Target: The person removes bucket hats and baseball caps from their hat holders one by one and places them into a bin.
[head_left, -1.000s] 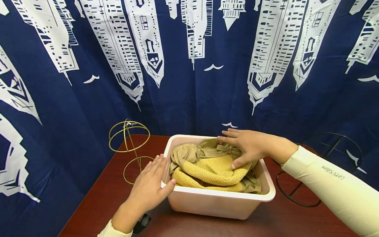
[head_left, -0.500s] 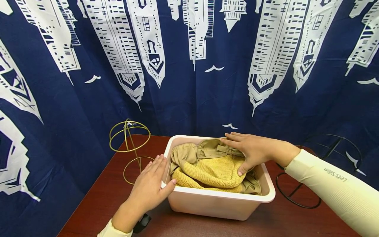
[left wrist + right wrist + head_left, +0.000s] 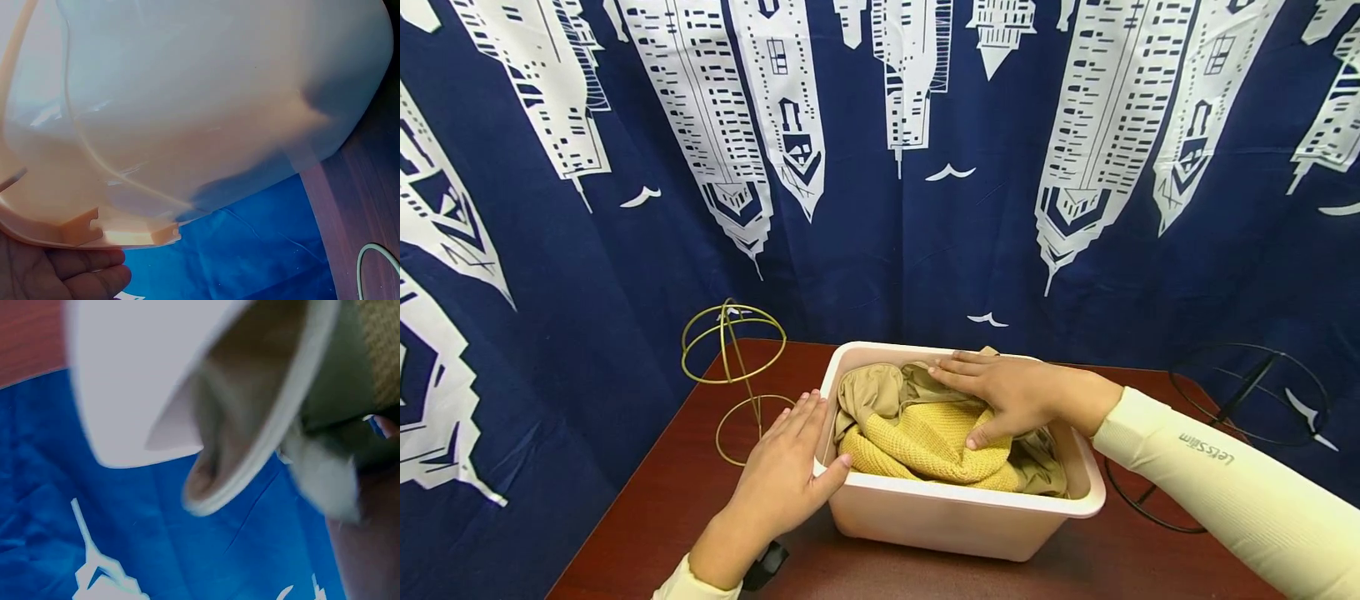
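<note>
A pale pink plastic bin (image 3: 947,518) stands on the table, filled with a mustard-yellow knit garment (image 3: 910,437) and a khaki garment (image 3: 868,390). My left hand (image 3: 786,471) lies with straight fingers against the bin's left rim, the thumb at the front corner. In the left wrist view, its fingers (image 3: 94,269) touch the rim from outside. Spread over the clothes, my right hand (image 3: 1018,396) rests on them with its thumb on the yellow knit. A bit of khaki cloth shows above the back rim. The right wrist view is blurred, with the bin (image 3: 137,381) filling much of it.
On the left of the dark red-brown table (image 3: 655,500) stands a gold wire stand (image 3: 748,396). A black wire stand (image 3: 1232,408) is on the right, partly behind the right forearm. A navy curtain (image 3: 865,242) with white building prints hangs behind.
My right hand first drew slightly to the right, then shifted left over the clothes. The yellow knit has creased near its thumb, and khaki cloth now pokes above the back rim. My left hand stays put.
</note>
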Motion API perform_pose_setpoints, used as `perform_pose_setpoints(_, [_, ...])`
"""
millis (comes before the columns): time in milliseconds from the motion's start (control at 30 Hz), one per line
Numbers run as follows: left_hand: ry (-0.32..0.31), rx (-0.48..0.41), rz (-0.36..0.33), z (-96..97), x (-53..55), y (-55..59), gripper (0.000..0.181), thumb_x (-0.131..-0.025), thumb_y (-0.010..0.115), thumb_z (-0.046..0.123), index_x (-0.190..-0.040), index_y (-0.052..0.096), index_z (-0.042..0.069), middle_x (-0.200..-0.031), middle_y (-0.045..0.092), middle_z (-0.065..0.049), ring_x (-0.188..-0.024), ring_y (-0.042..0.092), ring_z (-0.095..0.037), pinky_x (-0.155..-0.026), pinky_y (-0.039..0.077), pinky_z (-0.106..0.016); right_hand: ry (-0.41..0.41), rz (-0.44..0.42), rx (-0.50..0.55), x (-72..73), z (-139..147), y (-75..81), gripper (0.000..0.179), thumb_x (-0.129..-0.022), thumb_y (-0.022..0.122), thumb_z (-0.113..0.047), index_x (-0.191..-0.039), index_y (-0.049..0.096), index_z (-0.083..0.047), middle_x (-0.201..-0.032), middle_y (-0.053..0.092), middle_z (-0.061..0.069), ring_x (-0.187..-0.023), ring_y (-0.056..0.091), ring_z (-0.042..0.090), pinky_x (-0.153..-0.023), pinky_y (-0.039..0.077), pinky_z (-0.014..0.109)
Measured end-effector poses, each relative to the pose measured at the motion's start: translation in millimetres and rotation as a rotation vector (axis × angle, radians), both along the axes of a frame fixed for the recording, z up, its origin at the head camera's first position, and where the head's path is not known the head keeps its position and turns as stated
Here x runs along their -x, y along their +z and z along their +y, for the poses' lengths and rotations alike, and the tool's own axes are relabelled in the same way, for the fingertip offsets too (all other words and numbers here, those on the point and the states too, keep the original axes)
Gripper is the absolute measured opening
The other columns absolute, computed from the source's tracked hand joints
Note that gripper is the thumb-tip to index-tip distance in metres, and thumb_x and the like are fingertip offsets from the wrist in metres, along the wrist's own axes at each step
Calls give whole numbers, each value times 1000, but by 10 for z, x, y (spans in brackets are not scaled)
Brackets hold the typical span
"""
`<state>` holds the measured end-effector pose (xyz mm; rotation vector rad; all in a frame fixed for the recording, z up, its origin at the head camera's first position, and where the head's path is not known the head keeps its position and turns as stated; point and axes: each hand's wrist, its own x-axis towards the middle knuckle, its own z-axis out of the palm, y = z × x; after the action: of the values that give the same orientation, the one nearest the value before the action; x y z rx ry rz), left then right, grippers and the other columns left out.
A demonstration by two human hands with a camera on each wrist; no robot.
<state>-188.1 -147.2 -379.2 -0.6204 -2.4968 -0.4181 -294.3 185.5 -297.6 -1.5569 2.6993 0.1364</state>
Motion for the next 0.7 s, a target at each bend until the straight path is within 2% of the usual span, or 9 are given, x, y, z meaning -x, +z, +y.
perform_pose_setpoints(200, [-1, -6, -14, 8, -1, -20, 74, -90, 62, 49, -139, 52, -7, -145, 50, -20, -138, 43, -32, -112, 34, -50, 21, 58, -150, -49, -172, -34, 98, -85, 45, -80, -159, 27, -18, -163, 24, 6, -149, 20, 32, -114, 28, 53])
perform_pose_setpoints(333, [1, -9, -17, 12, 0, -27, 75, -90, 62, 49, -139, 52, -7, -145, 50, -20, -138, 42, -32, -112, 33, -50, 36, 84, -200, -65, -245, -71, 96, -85, 47, -78, -158, 28, -19, -162, 25, 7, -148, 20, 33, -115, 26, 52])
perform_pose_setpoints(533, [9, -7, -16, -4, 2, -7, 75, -90, 63, 49, -139, 52, -7, -145, 49, -20, -138, 43, -33, -113, 33, -50, 62, 109, -249, 1, -397, -208, 93, -88, 50, -72, -159, 24, -18, -163, 25, 6, -149, 19, 30, -115, 28, 52])
perform_pose_setpoints(700, [-1, 22, -5, -4, 14, 24, 75, -91, 61, 49, -139, 52, -8, -145, 50, -21, -138, 43, -34, -111, 34, -51, 74, 110, -308, 91, -497, -319, 93, -90, 53, -65, -160, 19, -15, -163, 22, 5, -150, 17, 26, -117, 26, 43])
